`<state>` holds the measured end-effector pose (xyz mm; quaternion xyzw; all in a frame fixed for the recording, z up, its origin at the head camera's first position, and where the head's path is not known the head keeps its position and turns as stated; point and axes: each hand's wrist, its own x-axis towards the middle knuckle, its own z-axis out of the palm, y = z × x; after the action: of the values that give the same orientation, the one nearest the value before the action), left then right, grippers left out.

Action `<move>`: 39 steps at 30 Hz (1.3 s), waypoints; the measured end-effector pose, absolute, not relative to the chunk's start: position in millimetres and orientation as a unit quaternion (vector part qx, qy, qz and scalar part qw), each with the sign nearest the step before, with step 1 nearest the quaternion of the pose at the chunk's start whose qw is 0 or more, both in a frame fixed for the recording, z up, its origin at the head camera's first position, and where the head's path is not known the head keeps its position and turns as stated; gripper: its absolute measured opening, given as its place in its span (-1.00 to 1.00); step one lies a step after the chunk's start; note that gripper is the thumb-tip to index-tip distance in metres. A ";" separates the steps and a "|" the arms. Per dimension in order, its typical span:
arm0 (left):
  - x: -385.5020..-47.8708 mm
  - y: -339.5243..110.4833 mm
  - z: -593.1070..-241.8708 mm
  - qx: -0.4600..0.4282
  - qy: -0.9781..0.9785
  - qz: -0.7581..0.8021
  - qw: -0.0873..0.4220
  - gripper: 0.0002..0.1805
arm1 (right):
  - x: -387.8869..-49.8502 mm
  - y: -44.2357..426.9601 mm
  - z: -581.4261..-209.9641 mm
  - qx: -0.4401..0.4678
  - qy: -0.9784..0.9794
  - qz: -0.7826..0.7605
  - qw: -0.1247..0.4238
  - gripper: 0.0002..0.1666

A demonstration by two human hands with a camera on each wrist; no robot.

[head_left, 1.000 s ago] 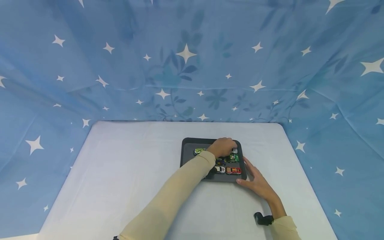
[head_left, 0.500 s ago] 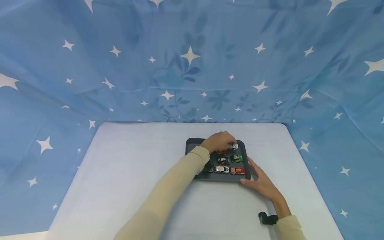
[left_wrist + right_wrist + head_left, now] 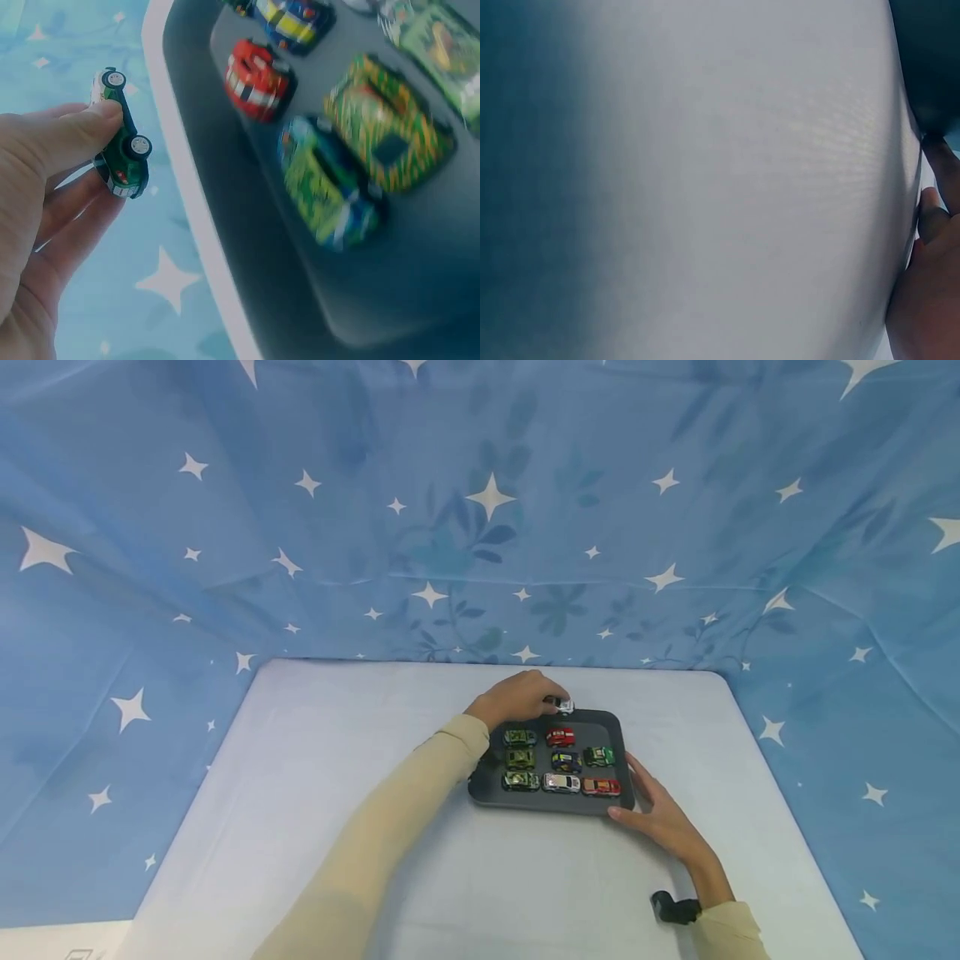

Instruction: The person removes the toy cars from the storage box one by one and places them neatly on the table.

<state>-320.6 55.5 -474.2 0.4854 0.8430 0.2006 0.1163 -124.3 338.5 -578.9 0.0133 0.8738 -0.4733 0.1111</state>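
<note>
My left hand pinches a toy car between thumb and fingers, just over the far edge of the dark grey tray. In the left wrist view the car is tipped on its side, showing a green body, a whitish end and two wheels. My right hand rests against the tray's right side, with its fingers stretched along the edge and its thumb at the near right corner. Inside the tray stand several toy cars, among them a red one, a dark blue one and a green one.
Under the tray is a white tabletop, backed by a blue curtain with white stars. A short black object shows at my right wrist. In the right wrist view pale surface fills most of the picture.
My left hand has lifted the toy car out of the tray's far right part and carried it left and away, past the far edge. The right hand stays at the tray.
</note>
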 end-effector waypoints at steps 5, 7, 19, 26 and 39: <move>-324.3 32.7 -468.4 0.471 0.850 0.209 0.111 -0.61 | -125.0 338.2 -577.5 0.017 0.882 -0.458 0.113 0.29; -325.9 23.6 -468.4 0.465 0.855 0.205 0.107 -0.61 | -125.4 338.5 -577.7 0.016 0.883 -0.455 0.113 0.29; -331.3 -40.4 -471.4 0.416 0.879 0.218 0.089 -0.64 | -127.9 341.5 -578.7 0.005 0.880 -0.462 0.110 0.29; -331.9 -74.0 -481.5 0.394 0.888 0.217 0.092 -0.66 | -127.7 341.3 -576.1 0.010 0.878 -0.463 0.116 0.29; -325.0 -107.3 -500.7 0.370 0.898 0.212 0.107 -0.68 | -124.5 339.1 -577.7 0.016 0.878 -0.463 0.124 0.30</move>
<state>-325.0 -107.3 -500.7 0.3697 0.8983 0.2116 0.1074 -124.5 339.1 -577.7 0.0162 0.8777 -0.4626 0.1239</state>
